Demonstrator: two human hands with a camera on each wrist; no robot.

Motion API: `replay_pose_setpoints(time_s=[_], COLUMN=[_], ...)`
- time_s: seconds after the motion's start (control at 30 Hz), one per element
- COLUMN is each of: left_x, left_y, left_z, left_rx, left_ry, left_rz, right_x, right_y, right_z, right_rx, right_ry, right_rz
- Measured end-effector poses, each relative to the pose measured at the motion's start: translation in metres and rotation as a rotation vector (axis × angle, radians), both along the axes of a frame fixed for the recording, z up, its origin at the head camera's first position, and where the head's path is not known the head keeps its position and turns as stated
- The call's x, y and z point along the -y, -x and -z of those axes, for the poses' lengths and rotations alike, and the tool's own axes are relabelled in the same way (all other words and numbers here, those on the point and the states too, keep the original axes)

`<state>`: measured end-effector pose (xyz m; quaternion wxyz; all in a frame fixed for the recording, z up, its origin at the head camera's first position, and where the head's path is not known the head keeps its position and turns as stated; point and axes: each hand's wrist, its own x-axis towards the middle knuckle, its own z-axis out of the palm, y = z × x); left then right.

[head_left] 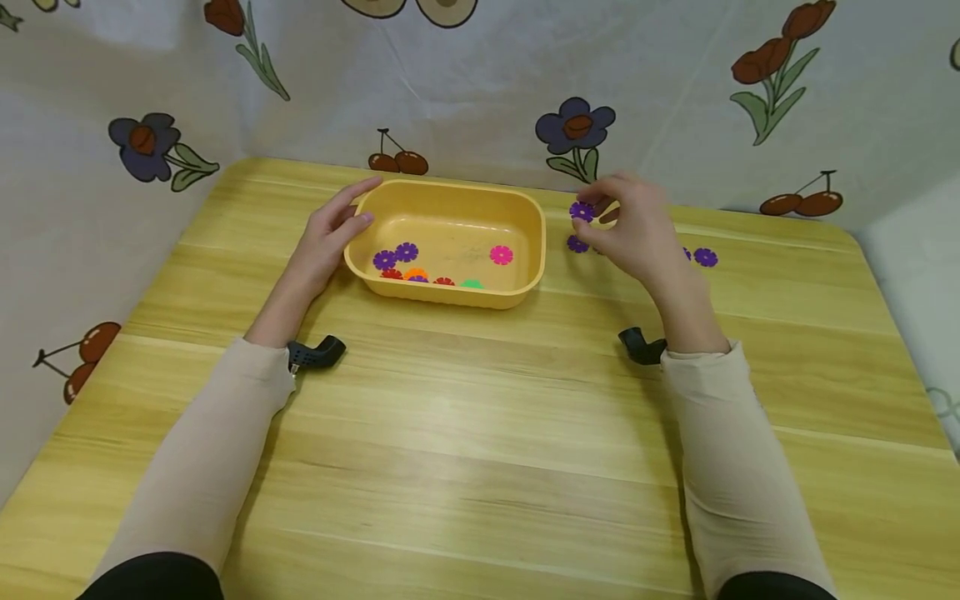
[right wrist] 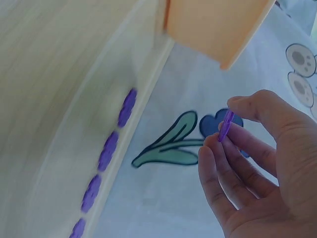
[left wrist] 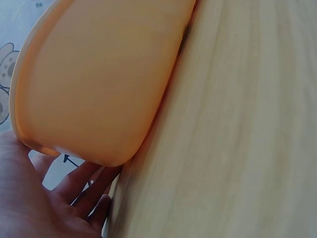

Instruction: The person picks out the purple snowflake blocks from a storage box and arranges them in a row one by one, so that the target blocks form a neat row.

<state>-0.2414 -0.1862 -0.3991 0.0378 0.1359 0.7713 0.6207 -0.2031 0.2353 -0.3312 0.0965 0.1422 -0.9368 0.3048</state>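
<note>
The left hand (head_left: 321, 242) has its fingers gripping the left end of a yellow tub (head_left: 450, 293) with bright little flowers (head_left: 502, 255) inside, and next I see a purple flower (head_left: 581, 212) pinched in the right hand's (head_left: 637, 229) fingers, above the bench (head_left: 465, 417), near a row of purple ones (right wrist: 107, 151).

No text, label, brand, number or sign is showing legibly in any of the three views.
</note>
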Motion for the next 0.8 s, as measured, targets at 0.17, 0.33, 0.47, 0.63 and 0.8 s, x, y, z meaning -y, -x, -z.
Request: replay_pose_setpoints(time_s=[0.17,0.33,0.47,0.63,0.8], left_x=[0.001,0.0,-0.002,0.0,-0.001], left_y=[-0.001,-0.001,0.0,0.001,-0.001], left_z=[0.0,-0.001,-0.002,-0.001,-0.002], left_rx=[0.001,-0.001,-0.001,0.002,0.006], left_ry=[0.001,-0.014,-0.005,-0.006,0.001], left_rz=[-0.005,0.0,0.005,-0.003,-0.001], right_x=[-0.016,-0.04,-0.058,-0.071,-0.078], right_y=[-0.004,-0.01,-0.015,-0.017,-0.018], right_z=[0.001,0.005,0.009,0.011,0.011], right_rx=[0.036,0.053,0.041,0.019,0.028], right_ry=[0.006,-0.008,-0.007,-0.019,-0.045], right_rz=[0.031,0.076,0.106,0.137,0.17])
